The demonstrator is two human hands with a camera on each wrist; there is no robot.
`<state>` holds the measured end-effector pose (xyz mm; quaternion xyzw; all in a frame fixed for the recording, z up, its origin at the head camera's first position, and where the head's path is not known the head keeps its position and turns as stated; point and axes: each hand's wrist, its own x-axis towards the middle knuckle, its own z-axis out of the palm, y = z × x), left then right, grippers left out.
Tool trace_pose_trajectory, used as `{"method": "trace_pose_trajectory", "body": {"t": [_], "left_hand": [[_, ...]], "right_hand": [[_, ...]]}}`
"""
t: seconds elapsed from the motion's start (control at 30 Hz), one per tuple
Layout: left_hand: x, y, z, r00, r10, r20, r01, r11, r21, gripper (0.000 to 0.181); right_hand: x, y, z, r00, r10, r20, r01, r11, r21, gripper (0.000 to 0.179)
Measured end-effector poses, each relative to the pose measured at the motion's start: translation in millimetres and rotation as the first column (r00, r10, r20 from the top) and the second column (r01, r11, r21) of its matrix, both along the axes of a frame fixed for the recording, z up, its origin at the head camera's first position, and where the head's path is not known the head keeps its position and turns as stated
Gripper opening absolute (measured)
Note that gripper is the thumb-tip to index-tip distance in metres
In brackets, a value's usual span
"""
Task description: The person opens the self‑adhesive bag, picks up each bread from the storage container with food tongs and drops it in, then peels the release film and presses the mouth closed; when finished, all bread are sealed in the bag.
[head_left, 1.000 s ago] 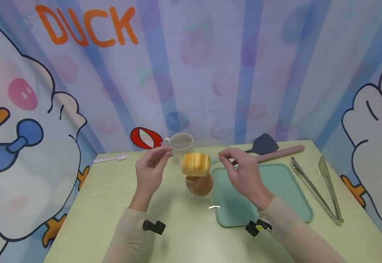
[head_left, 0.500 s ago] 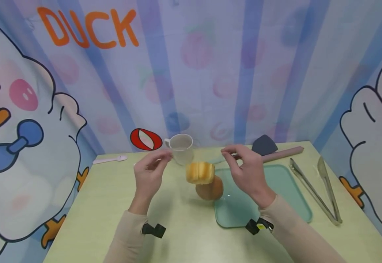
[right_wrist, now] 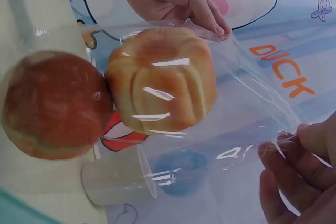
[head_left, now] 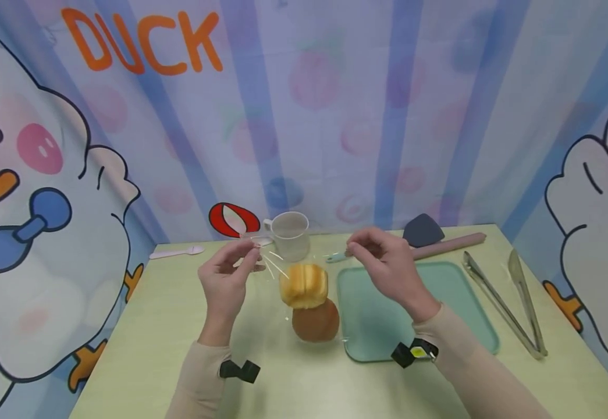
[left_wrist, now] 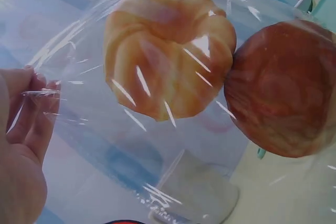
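A clear plastic bag hangs between my two hands above the table. My left hand pinches one upper corner, and the right hand pinches the opposite one between thumb and fingers. Inside are two pieces of bread: a golden ridged roll and, below it, a smooth brown round bun. They touch each other in both wrist views. White glints run across the film over the golden roll.
Behind the bag stands a translucent cup. A green tray lies right of the bread, near a dark spatula, a pinkish rolling pin and metal tongs. A pink spoon lies at the back left.
The bagged bread has shifted downward in the head view, swinging right and then back left. My left hand has moved slightly left and down, while the right hand stays nearly in place.
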<state>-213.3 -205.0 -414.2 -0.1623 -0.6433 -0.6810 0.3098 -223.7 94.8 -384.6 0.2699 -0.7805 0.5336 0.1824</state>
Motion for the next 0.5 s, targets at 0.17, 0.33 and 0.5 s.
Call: {"method": "trace_pose_trajectory", "body": {"t": [0.17, 0.33, 0.5], "left_hand": [[0.2, -6.1, -9.5, 0.981, -0.045, 0.191, 0.026, 0.994, 0.102, 0.041], [-0.2, -8.7, -17.5, 0.91, -0.15, 0.385, 0.089, 0.981, 0.171, 0.048], [-1.5, -6.3, -22.0, 0.922, -0.182, 0.342, 0.134, 0.978, 0.16, 0.032]], "right_hand": [[-3.8, -3.7, -6.0, 0.993, 0.01, 0.115, -0.014, 0.999, 0.03, 0.009], [-9.8, -4.9, -15.8, 0.984, -0.007, 0.176, 0.001, 0.999, 0.035, 0.008], [-14.9, -3.1, -22.9, 0.982, -0.034, 0.188, 0.028, 0.999, 0.037, 0.012]]}}
